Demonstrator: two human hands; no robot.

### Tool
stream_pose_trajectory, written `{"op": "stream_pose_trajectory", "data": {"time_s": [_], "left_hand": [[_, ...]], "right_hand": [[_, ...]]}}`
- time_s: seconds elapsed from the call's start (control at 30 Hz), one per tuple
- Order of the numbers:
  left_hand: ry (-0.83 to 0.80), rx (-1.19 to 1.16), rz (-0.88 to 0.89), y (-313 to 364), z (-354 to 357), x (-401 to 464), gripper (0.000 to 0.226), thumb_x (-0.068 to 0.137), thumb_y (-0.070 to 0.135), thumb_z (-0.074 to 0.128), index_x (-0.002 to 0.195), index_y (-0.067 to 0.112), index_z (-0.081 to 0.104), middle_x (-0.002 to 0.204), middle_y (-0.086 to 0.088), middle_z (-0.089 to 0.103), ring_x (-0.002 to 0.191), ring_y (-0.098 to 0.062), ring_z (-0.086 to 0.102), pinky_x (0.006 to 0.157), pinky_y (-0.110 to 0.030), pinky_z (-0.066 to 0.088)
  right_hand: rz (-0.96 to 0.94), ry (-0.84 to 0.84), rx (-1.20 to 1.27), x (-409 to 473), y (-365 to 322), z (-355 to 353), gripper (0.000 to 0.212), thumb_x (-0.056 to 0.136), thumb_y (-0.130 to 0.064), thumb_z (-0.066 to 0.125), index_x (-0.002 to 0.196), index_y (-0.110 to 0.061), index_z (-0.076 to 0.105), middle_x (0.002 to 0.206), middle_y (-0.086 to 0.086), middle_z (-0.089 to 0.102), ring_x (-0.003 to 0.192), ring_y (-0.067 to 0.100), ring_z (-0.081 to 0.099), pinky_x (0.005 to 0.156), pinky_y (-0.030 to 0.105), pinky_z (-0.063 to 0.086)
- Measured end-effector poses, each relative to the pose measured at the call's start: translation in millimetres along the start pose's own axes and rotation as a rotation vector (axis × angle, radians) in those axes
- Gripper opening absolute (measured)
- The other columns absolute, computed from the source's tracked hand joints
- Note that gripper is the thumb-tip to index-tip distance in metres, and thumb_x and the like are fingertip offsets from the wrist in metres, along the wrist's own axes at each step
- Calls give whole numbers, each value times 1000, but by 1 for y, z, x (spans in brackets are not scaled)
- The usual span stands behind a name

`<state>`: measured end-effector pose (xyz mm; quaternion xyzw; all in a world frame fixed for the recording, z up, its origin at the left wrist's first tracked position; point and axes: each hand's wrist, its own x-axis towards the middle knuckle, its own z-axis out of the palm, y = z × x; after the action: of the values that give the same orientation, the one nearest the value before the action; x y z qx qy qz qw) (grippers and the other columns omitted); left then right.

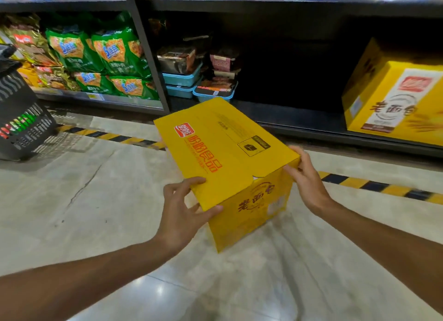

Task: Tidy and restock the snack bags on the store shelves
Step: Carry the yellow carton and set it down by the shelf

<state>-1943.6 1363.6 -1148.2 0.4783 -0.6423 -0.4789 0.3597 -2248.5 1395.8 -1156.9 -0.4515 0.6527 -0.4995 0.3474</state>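
A yellow cardboard carton (223, 148) with red print is in front of me above the floor, its top flaps folded down. My left hand (184, 213) grips the near left corner of the top flap, thumb on top and fingers under the edge. My right hand (304, 177) holds the carton's right corner, fingers curled on the flap edge. Green snack bags (112, 52) are stacked on the low shelf at the left, with gold bags (31, 45) beside them.
A second yellow carton (395, 97) stands on the bottom shelf (299, 121) at the right. Boxed trays (199, 81) fill the shelf's left part, with a dark gap between. A black shopping basket (21, 119) sits on the floor at the left. Yellow-black tape (383, 186) lines the floor.
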Motion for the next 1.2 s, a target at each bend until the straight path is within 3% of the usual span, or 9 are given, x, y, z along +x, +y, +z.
{"op": "stream_pose_trajectory", "data": {"time_s": [0.1,0.2,0.37,0.43,0.5,0.6,0.73,0.93,1.2], "left_hand": [[-29,20,23,-21,27,-14,71,59,25,95,121,35,63,128,7,31,128,13,41,91,-9,52],[-52,62,47,-27,33,-18,68,63,30,95,121,40,59,128,13,26,133,5,39,95,-8,49],[73,63,74,-19,25,11,27,91,54,52,108,36,63,142,-3,29,122,21,35,104,-6,34],[109,216,80,-19,17,50,22,103,45,45,112,36,62,156,-8,22,140,1,27,115,-13,24],[117,440,129,-22,-4,95,32,109,40,43,131,26,62,166,-14,17,154,-26,14,125,-38,11],[-86,711,402,-43,-39,156,51,111,42,36,141,3,48,149,-34,46,142,-55,38,114,-74,27],[-178,856,237,-46,-44,160,101,92,81,-2,156,16,41,164,-10,35,157,-33,19,125,-60,12],[0,881,500,-39,-14,109,57,105,52,34,139,16,63,136,-7,58,123,-34,42,107,-48,34],[-351,735,787,-17,37,30,45,103,35,48,141,16,62,136,0,61,111,-29,45,98,-40,43]], "right_hand": [[147,-4,42,-11,16,-13,36,107,-23,53,140,-34,48,119,-16,62,109,-1,60,111,45,45],[123,21,-92,-18,15,-12,47,105,-36,56,149,-28,43,132,-15,58,120,0,56,113,36,41],[-445,-65,-644,-27,3,27,72,96,-60,53,156,-23,39,165,-2,33,157,21,15,126,45,16],[-566,-262,-751,-33,-2,54,76,94,-65,52,158,-26,37,167,-5,30,159,22,9,128,51,12],[-664,-381,-923,-43,0,78,82,93,-74,47,161,-30,31,171,-6,22,160,23,4,128,56,9],[-693,-424,-1093,-48,6,84,90,90,-85,36,163,-34,22,173,-8,10,160,24,-4,127,57,5],[-704,-441,-1080,-40,3,64,85,90,-86,37,161,-39,29,171,-16,13,160,13,-2,127,52,10],[-685,-410,-935,-49,17,-6,75,92,-77,52,148,-28,53,165,-16,33,158,14,17,125,58,20],[-621,-256,-1164,-57,48,-145,60,99,-52,54,149,-18,52,162,-7,42,154,21,33,120,57,33]]}}
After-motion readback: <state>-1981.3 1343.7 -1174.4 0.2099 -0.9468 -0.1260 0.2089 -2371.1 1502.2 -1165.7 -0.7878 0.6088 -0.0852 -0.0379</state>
